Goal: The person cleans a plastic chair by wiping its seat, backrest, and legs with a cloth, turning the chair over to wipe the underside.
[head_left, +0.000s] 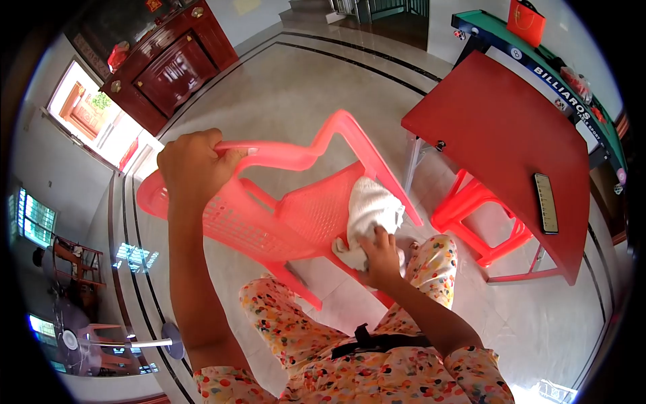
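Note:
A pinkish-red plastic chair (313, 214) with a perforated back and seat stands tilted in front of my legs. My left hand (195, 168) is closed round its armrest, close to the backrest, with the thumb on top. My right hand (380, 256) is pressed into a bunched white cloth (371, 205), its fingers bent over the fabric. The cloth lies against the side of the seat and hides part of it. Below the chair, its legs reach down between my knees.
To the right stands a red table (498, 128) with a phone (546, 202) on it and a red stool (471, 219) partly beneath. Behind is a billiard table (548, 74) bearing a red bag (525, 23). A standing fan (70, 340) is at left, a wooden cabinet (175, 67) farther back.

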Available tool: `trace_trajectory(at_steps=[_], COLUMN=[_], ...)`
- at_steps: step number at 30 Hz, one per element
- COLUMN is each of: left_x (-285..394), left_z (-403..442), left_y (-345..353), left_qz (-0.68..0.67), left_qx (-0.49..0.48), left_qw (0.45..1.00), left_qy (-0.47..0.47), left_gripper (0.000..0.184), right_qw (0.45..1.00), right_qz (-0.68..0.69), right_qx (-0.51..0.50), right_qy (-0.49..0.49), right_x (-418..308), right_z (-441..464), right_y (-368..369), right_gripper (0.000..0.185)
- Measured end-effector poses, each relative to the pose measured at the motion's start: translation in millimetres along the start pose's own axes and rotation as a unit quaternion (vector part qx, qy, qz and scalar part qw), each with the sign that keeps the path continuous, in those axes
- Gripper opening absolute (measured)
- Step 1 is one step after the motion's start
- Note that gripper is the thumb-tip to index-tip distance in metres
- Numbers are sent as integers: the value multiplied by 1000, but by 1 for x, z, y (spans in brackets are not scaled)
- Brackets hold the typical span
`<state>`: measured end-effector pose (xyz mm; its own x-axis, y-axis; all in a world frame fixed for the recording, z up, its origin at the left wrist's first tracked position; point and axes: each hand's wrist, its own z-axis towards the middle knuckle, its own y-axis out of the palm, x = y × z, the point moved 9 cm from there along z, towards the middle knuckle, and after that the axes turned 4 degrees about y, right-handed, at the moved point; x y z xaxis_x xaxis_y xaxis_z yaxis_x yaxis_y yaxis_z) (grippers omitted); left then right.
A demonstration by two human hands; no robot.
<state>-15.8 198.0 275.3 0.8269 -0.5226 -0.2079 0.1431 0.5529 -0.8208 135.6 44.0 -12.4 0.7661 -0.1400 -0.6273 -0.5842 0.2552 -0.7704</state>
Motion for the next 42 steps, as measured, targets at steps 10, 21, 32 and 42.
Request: trace_trajectory(at_steps=[10, 21, 32, 42], left_x=[-58, -83, -68, -72], left_z=[3, 1, 19, 23], left_y=[26, 30, 41, 39], left_qz=[69, 153, 120, 145], left_qx=[-12, 10, -32, -40], left_qw=[994, 974, 977, 967], left_qy=[-89, -168, -173, -204], left_gripper=[57, 61, 58, 57], right_qw=[991, 958, 898, 855], right_qz=[-102, 108, 147, 229], right_qx=[24, 263, 415, 463], right_qy=[87, -44, 18, 38], right_x=[77, 8, 115, 140], right_z=[-9, -9, 17, -24], right_y=[5, -60, -143, -207], right_gripper=[50, 59, 38, 53])
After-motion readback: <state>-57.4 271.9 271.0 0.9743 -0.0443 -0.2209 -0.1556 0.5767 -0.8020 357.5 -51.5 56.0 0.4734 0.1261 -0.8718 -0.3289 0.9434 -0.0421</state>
